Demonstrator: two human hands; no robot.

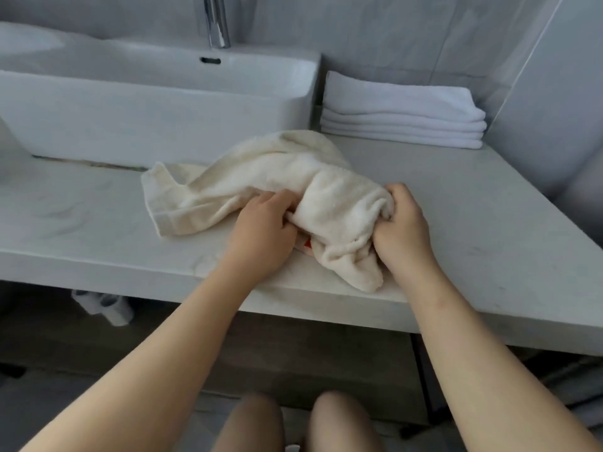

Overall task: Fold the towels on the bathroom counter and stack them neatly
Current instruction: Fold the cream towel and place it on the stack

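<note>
- Two bare knees [293, 422] sit at the near edge of the view, with both forearms reaching away from them over the worktop [98, 230].
- The left hand [261, 233] rests on the near side of a crumpled cream towel [277, 187]; its fingers are curled into the cloth, the grip pinching a fold of it.
- The right hand [403, 230] holds the right end of the same towel, the fingers curled tight round a bunched roll of fabric, the grip closed on it.
- The cream towel lies unfolded and rumpled on the pale worktop, near its front edge, just in front of the basin. Its left end spreads flat with a hemmed border showing; its near right corner droops close to the worktop's edge.
- A small patch of red or orange [307, 244] shows under the towel between the two hands; what it is cannot be told.
- At the far right, against the wall, a neat stack of folded white towels [401, 115] sits on the worktop, apart from the cream towel and just beside the basin's right wall.
- The white rectangular basin [163, 102] stands on the far left of the worktop, with a chrome tap [217, 21] rising behind it.
- Below the worktop on the left, some pale, blurred objects [104, 305] lie in shadow.
</note>
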